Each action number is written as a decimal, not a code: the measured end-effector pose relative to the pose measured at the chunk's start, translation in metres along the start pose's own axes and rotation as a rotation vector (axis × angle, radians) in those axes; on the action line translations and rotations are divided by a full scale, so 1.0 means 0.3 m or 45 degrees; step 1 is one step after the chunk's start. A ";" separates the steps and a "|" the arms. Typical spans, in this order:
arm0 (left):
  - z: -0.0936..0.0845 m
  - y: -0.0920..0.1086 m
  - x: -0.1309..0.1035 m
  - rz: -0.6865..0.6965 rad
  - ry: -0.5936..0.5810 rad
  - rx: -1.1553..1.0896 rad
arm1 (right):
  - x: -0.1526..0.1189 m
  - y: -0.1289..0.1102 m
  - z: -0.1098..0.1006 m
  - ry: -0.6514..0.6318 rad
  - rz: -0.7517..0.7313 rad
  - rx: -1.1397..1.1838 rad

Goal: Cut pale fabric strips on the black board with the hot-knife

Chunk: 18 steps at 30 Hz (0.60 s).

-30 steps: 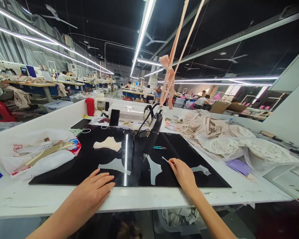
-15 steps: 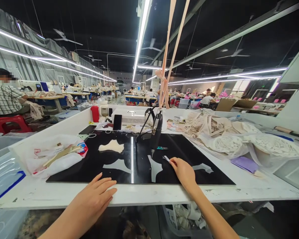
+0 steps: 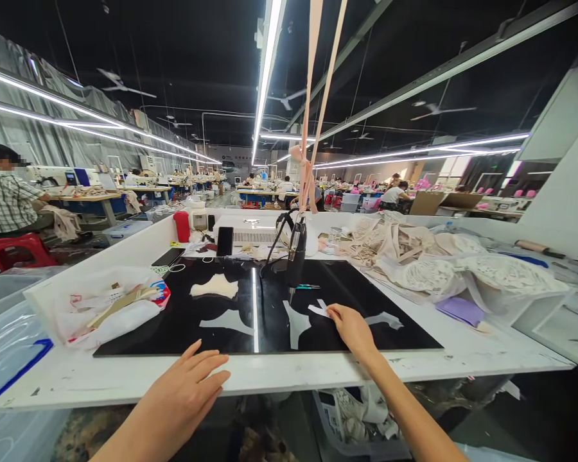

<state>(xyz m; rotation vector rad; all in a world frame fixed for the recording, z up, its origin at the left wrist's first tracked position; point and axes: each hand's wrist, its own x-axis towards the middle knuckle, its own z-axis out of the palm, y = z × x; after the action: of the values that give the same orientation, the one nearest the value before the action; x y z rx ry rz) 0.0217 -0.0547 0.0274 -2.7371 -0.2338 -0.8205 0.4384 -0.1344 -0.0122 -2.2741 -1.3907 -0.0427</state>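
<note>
Between thumb and fingers, my right hand [image 3: 351,328] pinches small white strips [image 3: 319,309] over the right half of a black board [image 3: 147,337]. My left hand [image 3: 192,382] has its fingers apart and holds nothing, near the board's front edge. On the board lie a cream fabric piece [image 3: 215,287] and translucent white cut pieces: one left of centre [image 3: 228,321], one near the middle [image 3: 297,325], one at the right [image 3: 386,319], partly behind my right hand. A black handheld tool [image 3: 296,253] hangs tip-down on peach straps [image 3: 304,173] above the middle piece.
Teal snips [image 3: 308,287] lie behind the strips. A plastic bag of scraps [image 3: 110,308] is at the left, and heaped beige straps and lace [image 3: 404,244] are at the right. A phone [image 3: 225,241] stands at the back. Below the table edge is a bin of scraps [image 3: 361,417].
The white strips in my right hand have turned and now show as wider, spread-apart pieces. The view has shifted slightly. My left hand stays near the board's front edge.
</note>
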 end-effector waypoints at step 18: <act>0.141 0.105 0.280 -0.154 -0.227 -0.602 | -0.039 0.001 0.009 0.129 0.046 0.209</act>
<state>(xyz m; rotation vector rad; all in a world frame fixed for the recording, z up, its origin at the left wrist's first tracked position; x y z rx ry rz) 0.1199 -0.0654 0.0337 -3.2746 -0.2730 -0.7376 0.4326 -0.1430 -0.0178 -2.1313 -1.2535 -0.0308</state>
